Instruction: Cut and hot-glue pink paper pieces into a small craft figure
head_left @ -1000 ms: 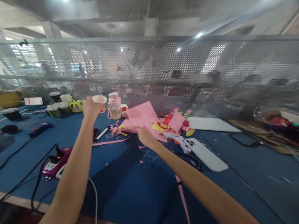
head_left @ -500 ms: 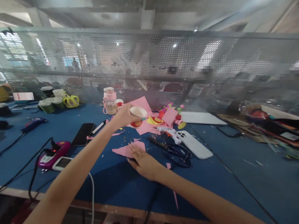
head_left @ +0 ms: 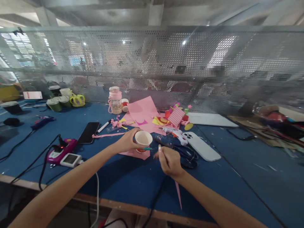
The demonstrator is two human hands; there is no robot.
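Observation:
My left hand (head_left: pixel 128 141) is closed around a white paper cup (head_left: pixel 143 138), its open rim facing up. A slim teal thing (head_left: pixel 147 148), perhaps a pen, sticks out to the right in front of the cup. Below the cup lies a cut piece of pink paper (head_left: pixel 144 155), partly covered. My right hand (head_left: pixel 169 160) is just right of the cup, fingers curled in with a pale tip showing at the top; what is in them I cannot make out. Dark-handled scissors (head_left: pixel 188 155) lie partly behind that hand.
A glue gun (head_left: pixel 177 134) and white phone (head_left: pixel 201 147) lie right of the scissors. Pink sheets (head_left: pixel 144 110) and scraps lie behind. A bottle (head_left: pixel 115 99) stands by the perforated screen. At left are a black phone (head_left: pixel 89 133) and magenta power strip (head_left: pixel 63 150) with cables.
The cup came nearer to me in my left hand, over the pink piece. My right hand lifted off that paper, moved right and curled its fingers. The view shifted slightly.

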